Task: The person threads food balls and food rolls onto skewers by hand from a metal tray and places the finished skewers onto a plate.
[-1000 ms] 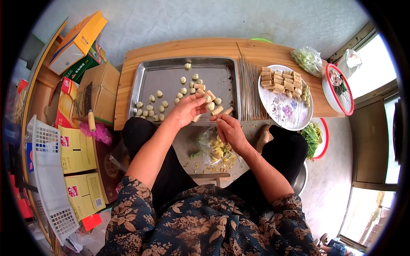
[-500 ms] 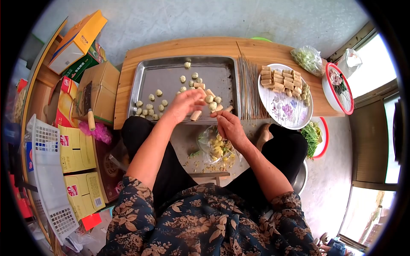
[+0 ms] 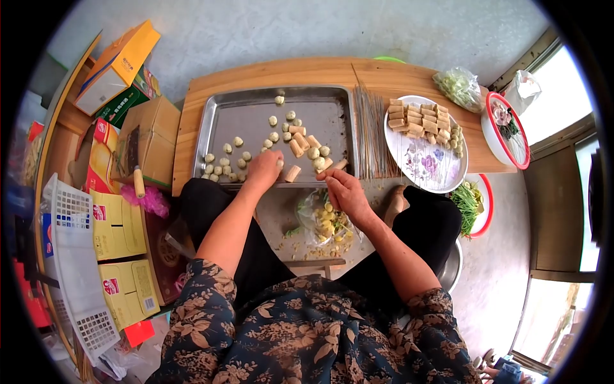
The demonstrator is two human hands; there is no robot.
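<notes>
A metal tray (image 3: 256, 102) holds several pale, green-flecked balls (image 3: 226, 148) and a few tan cylindrical rolls (image 3: 296, 148). Over its front edge, my left hand (image 3: 264, 169) has its fingertips closed around one such ball (image 3: 279, 164). My right hand (image 3: 347, 194) is pinched shut at the tray's front right corner. Whatever lies between those fingers is too thin or hidden to make out. Just beyond its fingertips are a ball (image 3: 319, 163) and a tan roll (image 3: 340, 164). Many thin skewers (image 3: 369, 134) lie alongside the tray on the right.
The wooden table (image 3: 275, 69) also carries a flowered oval plate (image 3: 416, 169) with stacked tan rolls, a bag of greens (image 3: 459, 88) and a red-rimmed basin (image 3: 526, 153). Cardboard boxes (image 3: 148, 137) stand at left. A plastic bag of yellowish scraps (image 3: 324, 224) sits on the floor.
My left hand has moved left and down from beside the right hand, over the rolls, to a ball near the tray's front edge, and closed on it. My right hand stays nearly still.
</notes>
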